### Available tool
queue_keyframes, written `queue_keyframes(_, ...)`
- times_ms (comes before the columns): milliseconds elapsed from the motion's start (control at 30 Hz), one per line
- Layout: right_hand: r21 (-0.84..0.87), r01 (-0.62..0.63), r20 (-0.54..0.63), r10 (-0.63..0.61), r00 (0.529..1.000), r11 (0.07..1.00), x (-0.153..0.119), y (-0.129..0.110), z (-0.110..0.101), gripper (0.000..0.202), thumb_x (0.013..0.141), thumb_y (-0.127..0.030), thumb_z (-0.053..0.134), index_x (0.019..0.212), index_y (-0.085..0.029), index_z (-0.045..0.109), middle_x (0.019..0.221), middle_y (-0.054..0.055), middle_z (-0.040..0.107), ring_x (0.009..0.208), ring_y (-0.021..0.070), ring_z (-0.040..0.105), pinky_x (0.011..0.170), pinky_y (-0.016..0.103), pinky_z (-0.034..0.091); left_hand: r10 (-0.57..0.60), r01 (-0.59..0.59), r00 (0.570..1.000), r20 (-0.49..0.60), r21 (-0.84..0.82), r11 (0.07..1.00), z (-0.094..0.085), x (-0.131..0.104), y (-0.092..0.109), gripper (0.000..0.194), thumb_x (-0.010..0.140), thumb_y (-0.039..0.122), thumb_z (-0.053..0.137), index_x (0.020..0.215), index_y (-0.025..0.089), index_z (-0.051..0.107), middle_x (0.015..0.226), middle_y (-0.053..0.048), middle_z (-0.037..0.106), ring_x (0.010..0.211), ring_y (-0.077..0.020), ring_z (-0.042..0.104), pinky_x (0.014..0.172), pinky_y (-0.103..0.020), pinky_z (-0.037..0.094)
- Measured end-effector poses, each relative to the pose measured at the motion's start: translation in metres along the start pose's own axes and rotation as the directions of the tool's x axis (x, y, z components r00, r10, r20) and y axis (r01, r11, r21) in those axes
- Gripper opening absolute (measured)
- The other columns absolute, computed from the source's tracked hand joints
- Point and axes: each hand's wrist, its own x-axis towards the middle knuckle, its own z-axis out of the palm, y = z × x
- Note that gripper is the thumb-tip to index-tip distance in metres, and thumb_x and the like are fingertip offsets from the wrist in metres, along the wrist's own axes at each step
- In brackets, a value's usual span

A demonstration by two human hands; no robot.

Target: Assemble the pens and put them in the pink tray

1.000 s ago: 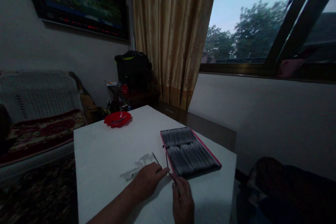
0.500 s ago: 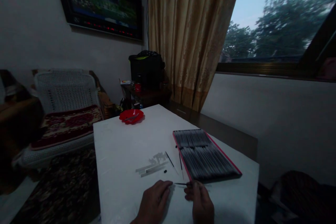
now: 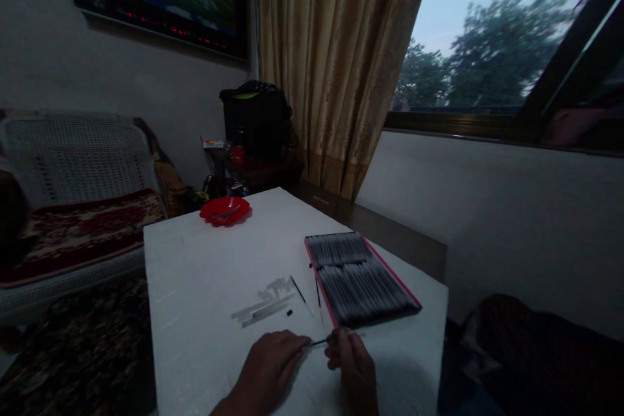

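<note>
My left hand (image 3: 275,364) is closed, thumb and fingertip pinching one end of a thin dark pen-like stick (image 3: 319,342). My right hand (image 3: 351,364) grips the stick's other end, where a thicker dark part shows between the fingers. Both hands are low over the white table, near the closest corner of a pink-edged flat tray (image 3: 394,275). Slim dark sticks (image 3: 361,289) fill that tray in two rows. Left of it lie two loose thin sticks (image 3: 301,294), a small black cap-like piece (image 3: 289,312) and several flat grey strips (image 3: 266,304).
A red scalloped dish (image 3: 214,213) with thin items inside stands at the far left of the white table (image 3: 195,266). Beyond are a white woven chair (image 3: 78,156), a small side table with a black box (image 3: 253,114), and a curtain (image 3: 316,65) by the window.
The view has turned a little to the right, shifting everything leftward in it. Both hands keep hold of the thin stick, which is now tilted slightly, its right end higher.
</note>
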Motion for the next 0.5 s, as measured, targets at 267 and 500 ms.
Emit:
queue_keyframes(267,-0.172,0.190,0.293,-0.134,0.947,0.967,-0.012,-0.001,0.016,0.031,0.082,-0.042,0.056,0.097,-0.019,0.070,0.082,0.006,0.068,0.066,0.0172,0.064,0.054,0.024,0.052,-0.132,0.125,0.982,-0.136,-0.055,0.991,0.011,0.001,-0.001,0.025,0.092,0.034,0.044,0.106,0.025,0.063,0.095,-0.003,0.075,0.084,-0.0165,0.071,0.075,-0.026,0.057)
queue_keyframes(500,-0.452,0.530,0.465,-0.318,0.826,0.717,0.012,-0.011,0.033,0.034,0.085,-0.014,0.045,0.110,-0.023,0.066,0.091,0.007,0.069,0.085,0.0198,0.065,0.077,0.029,0.051,-0.356,0.300,0.848,-0.392,-0.198,0.933,0.003,-0.010,-0.024,0.033,0.090,0.045,0.044,0.098,0.021,0.066,0.090,-0.006,0.075,0.079,-0.0179,0.072,0.072,-0.028,0.059)
